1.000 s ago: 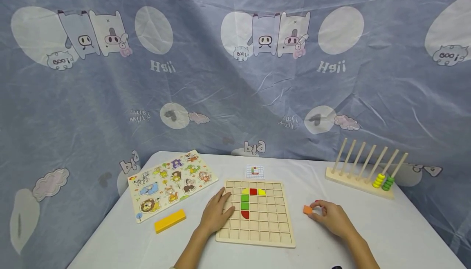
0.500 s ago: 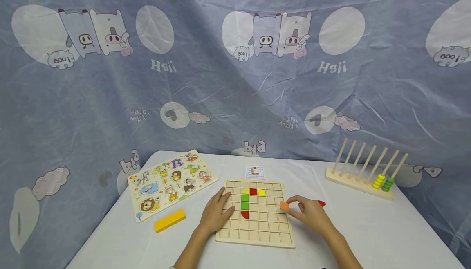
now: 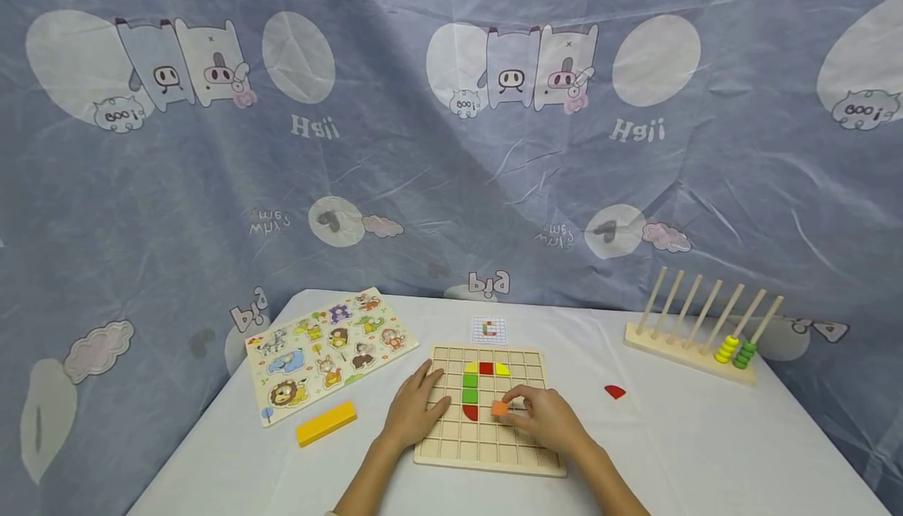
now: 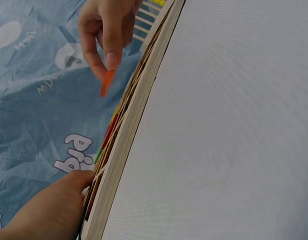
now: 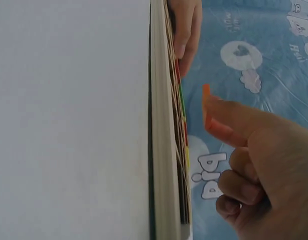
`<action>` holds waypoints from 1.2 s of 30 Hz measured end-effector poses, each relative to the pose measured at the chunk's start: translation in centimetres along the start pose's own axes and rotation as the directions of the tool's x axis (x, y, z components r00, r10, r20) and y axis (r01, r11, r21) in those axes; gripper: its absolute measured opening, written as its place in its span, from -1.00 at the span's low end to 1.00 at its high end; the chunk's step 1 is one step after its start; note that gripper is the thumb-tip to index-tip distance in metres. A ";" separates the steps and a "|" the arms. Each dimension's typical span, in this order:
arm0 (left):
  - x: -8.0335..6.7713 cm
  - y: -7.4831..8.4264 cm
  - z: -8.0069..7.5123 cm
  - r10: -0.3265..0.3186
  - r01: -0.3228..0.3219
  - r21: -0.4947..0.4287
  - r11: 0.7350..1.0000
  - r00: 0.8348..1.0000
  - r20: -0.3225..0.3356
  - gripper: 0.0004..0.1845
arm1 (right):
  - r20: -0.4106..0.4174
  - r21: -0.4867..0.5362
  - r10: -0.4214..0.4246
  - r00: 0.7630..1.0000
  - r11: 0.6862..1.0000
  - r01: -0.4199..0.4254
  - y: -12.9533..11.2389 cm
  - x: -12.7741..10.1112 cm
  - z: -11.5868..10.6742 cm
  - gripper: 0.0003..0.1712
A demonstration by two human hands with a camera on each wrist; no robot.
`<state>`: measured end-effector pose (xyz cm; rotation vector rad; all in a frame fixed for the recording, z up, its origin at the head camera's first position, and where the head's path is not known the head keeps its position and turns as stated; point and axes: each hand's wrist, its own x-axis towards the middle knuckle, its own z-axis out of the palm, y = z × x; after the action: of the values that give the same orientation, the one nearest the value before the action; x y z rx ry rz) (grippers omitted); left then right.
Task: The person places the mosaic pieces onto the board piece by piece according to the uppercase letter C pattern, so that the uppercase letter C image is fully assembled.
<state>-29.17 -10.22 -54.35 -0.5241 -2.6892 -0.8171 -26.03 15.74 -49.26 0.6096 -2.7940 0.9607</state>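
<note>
Between thumb and forefinger, my right hand (image 3: 552, 419) pinches a small orange square tile (image 3: 499, 408). The right wrist view shows the orange tile (image 5: 206, 107) held up off the wooden grid board (image 5: 164, 120). My left hand (image 3: 413, 408) rests on the left edge of that grid board (image 3: 494, 453), fingers relaxed. Laid in its cells are a red square (image 3: 486, 368) between two yellow curved pieces, two green squares (image 3: 469, 388) in a column and a red quarter-round piece (image 3: 470, 412) below them.
A red quarter-round piece (image 3: 615, 392) lies right of the board. Behind the board is a pattern card (image 3: 489, 330). An animal puzzle board (image 3: 331, 351) and a yellow-orange bar (image 3: 326, 423) are at left. A peg stand (image 3: 687, 351) with yellow and green beads stands at right.
My right hand has carried the orange tile leftward from the table to above the grid board, uncovering the loose red piece. The left hand has stayed in place.
</note>
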 end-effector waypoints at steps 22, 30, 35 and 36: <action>0.0 -0.1 -0.1 0.010 -0.010 0.002 1.000 1.000 -0.001 -0.41 | -0.017 -0.122 -0.052 0.999 0.991 0.049 -0.7 0.5 2.2 -0.71; 0.0 -0.1 0.0 0.016 -0.016 0.005 1.000 1.000 -0.006 -0.42 | -0.001 -0.044 -0.038 0.999 0.998 0.038 -0.7 0.4 1.8 -0.62; 0.0 0.0 -0.1 0.013 -0.013 -0.002 1.000 1.000 -0.002 -0.42 | -0.024 0.003 0.026 0.999 1.000 -0.026 0.1 0.3 0.2 -0.65; 0.0 0.1 -0.1 0.012 -0.012 -0.003 1.000 1.000 -0.004 -0.42 | -0.038 0.003 0.043 0.998 0.999 -0.043 0.4 0.3 -0.2 -0.66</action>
<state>-29.12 -10.23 -54.22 -0.5381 -2.6792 -0.8189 -26.49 16.08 -49.22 0.5286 -2.7841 0.9723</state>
